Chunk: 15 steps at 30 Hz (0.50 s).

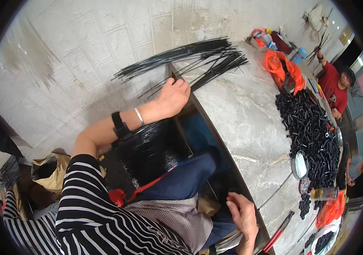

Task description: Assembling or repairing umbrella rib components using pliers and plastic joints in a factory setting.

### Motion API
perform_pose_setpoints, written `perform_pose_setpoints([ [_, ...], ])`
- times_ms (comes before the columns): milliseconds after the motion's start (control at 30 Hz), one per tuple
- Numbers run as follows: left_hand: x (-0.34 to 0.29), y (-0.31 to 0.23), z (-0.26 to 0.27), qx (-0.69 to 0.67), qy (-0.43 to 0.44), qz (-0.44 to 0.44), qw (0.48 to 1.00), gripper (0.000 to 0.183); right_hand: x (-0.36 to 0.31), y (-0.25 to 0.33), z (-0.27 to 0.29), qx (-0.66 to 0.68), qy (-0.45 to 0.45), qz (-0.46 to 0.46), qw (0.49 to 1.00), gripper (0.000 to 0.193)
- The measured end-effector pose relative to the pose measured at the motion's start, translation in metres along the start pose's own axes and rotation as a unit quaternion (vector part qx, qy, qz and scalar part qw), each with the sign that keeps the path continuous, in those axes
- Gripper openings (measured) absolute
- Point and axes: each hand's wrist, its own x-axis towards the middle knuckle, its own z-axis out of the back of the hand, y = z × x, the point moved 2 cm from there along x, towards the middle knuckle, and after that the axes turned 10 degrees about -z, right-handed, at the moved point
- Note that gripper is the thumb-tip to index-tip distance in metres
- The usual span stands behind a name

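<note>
Long thin black rods [173,58] lie in a loose bundle across the table's far left corner, their ends sticking out past the edge. My left hand [174,97] is at that corner, against the near rods, with its fingers bent down and closed; their tips are hidden, so what they hold cannot be made out. Low on the right, my right hand [243,213] hovers by the table's near edge, its thumb and fingers a little apart and nothing visible between them. Beside it on the table lie red-handled pliers [278,233].
A large heap of short black parts [311,131] covers the marble-patterned table's [241,114] right side. Around it are an orange bag [281,68], a round mirror-like dish [300,165] and a clear cup [324,194]. Across the table, a person in red [336,91] raises similar rods.
</note>
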Motion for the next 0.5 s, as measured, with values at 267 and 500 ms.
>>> perform_pose_setpoints([
  [267,-0.018,0.002,0.016,-0.379,-0.026,0.056,0.923,0.038,0.077,0.056,-0.025,0.175,0.127,0.057,0.975,0.031],
  [500,-0.012,0.003,0.001,-0.410,-0.183,0.174,0.876,0.046,0.186,0.085,-0.096,0.435,0.065,-0.118,0.890,0.053],
])
